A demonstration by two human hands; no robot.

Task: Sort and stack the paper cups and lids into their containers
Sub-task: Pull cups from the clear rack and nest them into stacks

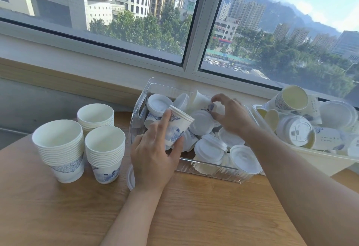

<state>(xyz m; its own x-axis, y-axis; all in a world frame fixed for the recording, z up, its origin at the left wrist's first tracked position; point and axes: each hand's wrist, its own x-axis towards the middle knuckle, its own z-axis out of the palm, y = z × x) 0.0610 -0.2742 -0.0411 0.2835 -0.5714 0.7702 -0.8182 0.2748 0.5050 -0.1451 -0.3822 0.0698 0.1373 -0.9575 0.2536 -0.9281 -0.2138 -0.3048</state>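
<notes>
A white paper cup with a blue printed pattern (177,127) is held tilted in the left hand (153,158), its fingers and thumb curled round the cup's wall, just over the near-left corner of the clear ribbed plastic bin (209,170). The right hand (231,117) is reached into that bin, and a second small patterned cup (211,107) appears to be pinched between its thumb and fingertips towards the bin's far side. The bin is filled with a jumble of white plastic lids (202,122) and loose cups.

To the left of the bin, three stacks of nested white paper cups (104,154) are stood upright on the wooden table (194,206); a single white lid (131,177) lies between the nearest stack and the bin. To the right of the bin, a cream plastic tub (314,160) holds more mixed cups and lids.

The step in hand is judged to be the picking of cups out of the lids. Next, the held cup would need to be turned upright and nested into a matching stack left of the bin, with the rim aligned so the stack is not tipped.
</notes>
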